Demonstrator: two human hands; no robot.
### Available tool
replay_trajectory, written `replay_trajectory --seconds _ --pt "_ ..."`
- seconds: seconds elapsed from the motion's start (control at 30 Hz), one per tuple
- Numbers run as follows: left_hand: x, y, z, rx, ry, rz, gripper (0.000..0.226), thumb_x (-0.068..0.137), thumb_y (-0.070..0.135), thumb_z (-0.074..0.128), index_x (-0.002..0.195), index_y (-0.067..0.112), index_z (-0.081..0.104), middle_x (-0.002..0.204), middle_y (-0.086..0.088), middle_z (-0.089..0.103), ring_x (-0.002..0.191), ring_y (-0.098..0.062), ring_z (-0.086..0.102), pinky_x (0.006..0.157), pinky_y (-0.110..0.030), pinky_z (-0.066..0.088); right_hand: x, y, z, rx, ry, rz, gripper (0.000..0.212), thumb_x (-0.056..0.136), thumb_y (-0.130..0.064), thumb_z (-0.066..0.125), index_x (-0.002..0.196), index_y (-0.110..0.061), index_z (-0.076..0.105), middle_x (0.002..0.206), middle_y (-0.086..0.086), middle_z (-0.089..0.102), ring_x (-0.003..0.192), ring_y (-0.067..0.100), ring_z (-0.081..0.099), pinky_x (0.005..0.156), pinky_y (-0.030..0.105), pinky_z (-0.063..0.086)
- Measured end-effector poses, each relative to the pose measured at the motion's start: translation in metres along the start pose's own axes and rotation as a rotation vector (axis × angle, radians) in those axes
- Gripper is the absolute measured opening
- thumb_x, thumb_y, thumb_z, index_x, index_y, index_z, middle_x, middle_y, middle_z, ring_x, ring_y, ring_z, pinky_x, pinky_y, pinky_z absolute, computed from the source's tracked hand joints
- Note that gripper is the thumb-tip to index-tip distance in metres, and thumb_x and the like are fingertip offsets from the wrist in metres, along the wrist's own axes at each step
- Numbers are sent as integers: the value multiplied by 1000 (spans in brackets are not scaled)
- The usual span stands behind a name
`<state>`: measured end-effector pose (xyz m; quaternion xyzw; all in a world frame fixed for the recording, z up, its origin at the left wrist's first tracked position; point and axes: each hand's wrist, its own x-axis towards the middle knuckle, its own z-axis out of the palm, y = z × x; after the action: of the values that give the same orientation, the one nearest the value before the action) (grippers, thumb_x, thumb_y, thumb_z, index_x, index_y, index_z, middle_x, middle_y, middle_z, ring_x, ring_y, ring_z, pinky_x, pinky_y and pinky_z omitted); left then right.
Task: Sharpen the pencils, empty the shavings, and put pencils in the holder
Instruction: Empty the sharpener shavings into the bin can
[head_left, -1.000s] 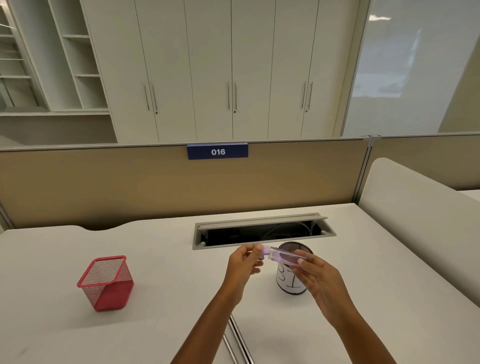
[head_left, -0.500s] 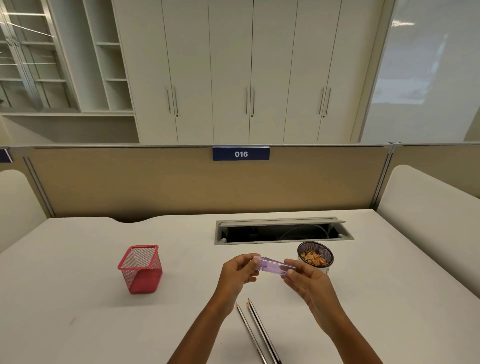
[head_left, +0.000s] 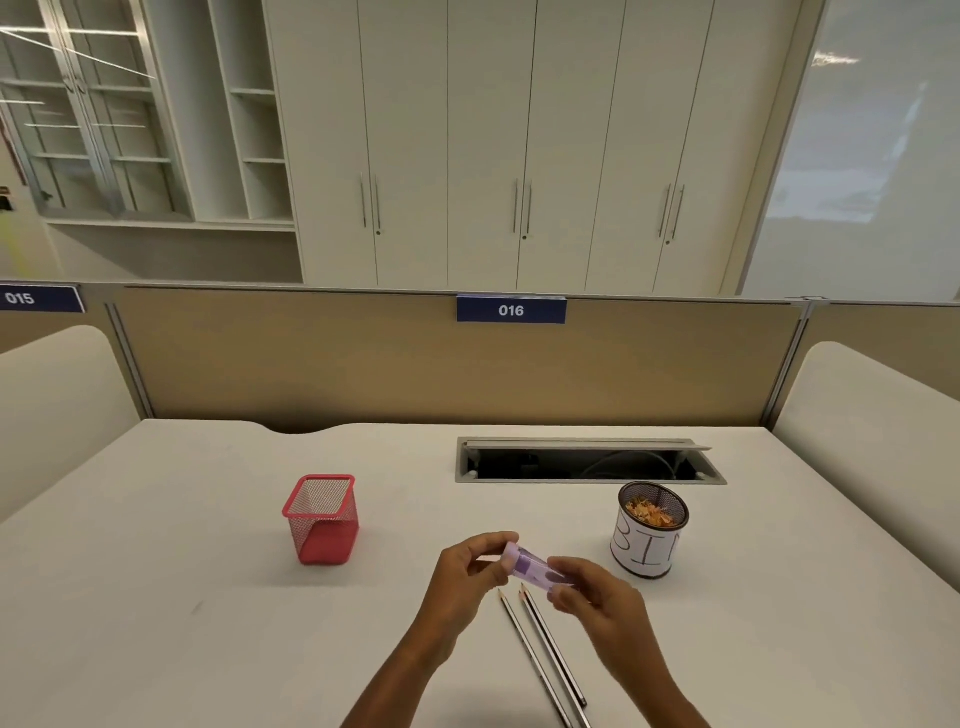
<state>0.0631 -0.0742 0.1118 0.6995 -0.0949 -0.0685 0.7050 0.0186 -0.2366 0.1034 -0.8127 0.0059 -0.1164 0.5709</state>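
Both hands hold a small purple, partly see-through sharpener (head_left: 530, 565) above the white desk. My left hand (head_left: 470, 571) pinches its lilac cap end, and my right hand (head_left: 592, 597) grips the clear container end. Two sharpened pencils (head_left: 545, 654) lie side by side on the desk just below my hands, tips pointing away from me. A red square mesh holder (head_left: 322, 519) stands empty to the left. To the right stands a round mesh cup with a white label reading BIN (head_left: 649, 530), with orange shavings inside.
An open cable hatch (head_left: 587, 460) is set into the desk behind the bin cup. A tan partition (head_left: 363, 364) marked 016 closes the far edge. Padded white dividers (head_left: 872, 415) flank the desk on both sides.
My hands and the sharpener have drawn back from above the bin cup toward me and to the left. The view has tilted, so both pencils and the whole cup now show.
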Motion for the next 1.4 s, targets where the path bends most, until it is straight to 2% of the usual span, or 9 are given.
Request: replay_trajectory --seconds 0.17,0.27,0.4,0.57,0.7,0.93,1.07,1.23,1.4 --pt "-11 0 -1 -135 52 -10 19 90 11 53 101 21 65 102 4 68 98 -13 63 70 -10 52 -15 -2 21 -401 -32 -259 39 86 -15 63 125 -13 55 112 1 66 88 10 63 76 6 45" --pt "-17 1 2 -305 114 -46 19 91 9 49 101 13 65 103 -2 68 98 -20 63 74 -15 54 -20 -13 31 -633 35 -436 32 75 -14 76 104 -3 68 85 4 75 67 9 69 61 10 49" --pt "-22 3 1 -392 190 -49 20 90 6 49 90 18 65 96 -3 68 93 -21 64 67 -14 55 -28 -28 46 -711 91 -499 73 99 -40 13 87 -1 74 68 2 75 53 7 68 50 10 49" --pt "-23 7 -2 -381 150 -54 20 90 6 50 92 19 65 99 -2 68 95 -20 64 69 -15 55 -29 -28 56 -355 59 -122 32 94 -18 50 120 -3 60 101 9 73 78 14 64 62 1 41" --pt "-23 7 -7 -388 87 -57 21 91 6 48 95 17 66 102 -6 68 99 -21 63 73 -18 56 -23 -35 51 159 -24 186 19 89 -4 54 100 -1 70 59 2 63 45 8 51 41 14 39" --pt "-24 0 -11 -527 7 -167 24 93 4 43 94 8 66 81 -6 75 89 -25 66 64 -23 57 -15 -51 34 884 -278 802 17 90 -3 47 88 7 60 55 17 60 37 15 50 26 14 35" --pt "-22 -3 -14 -495 -14 -192 24 94 7 42 97 9 66 85 -5 76 89 -23 67 67 -23 57 -14 -48 34 889 -301 801 17 91 -4 47 89 7 60 56 17 60 37 15 51 27 15 38" --pt "-17 -6 -16 -373 9 -172 24 95 14 43 98 11 66 90 -6 74 85 -17 70 70 -21 55 -12 -41 43 335 -263 462 20 93 -7 48 92 1 66 60 6 61 43 10 51 39 16 39" --pt "-16 -10 -16 -405 -23 -203 23 94 10 44 96 7 67 81 -8 74 81 -19 70 70 -24 56 -12 -41 36 648 -336 705 20 92 -4 44 86 5 61 55 13 64 42 16 55 33 16 44"
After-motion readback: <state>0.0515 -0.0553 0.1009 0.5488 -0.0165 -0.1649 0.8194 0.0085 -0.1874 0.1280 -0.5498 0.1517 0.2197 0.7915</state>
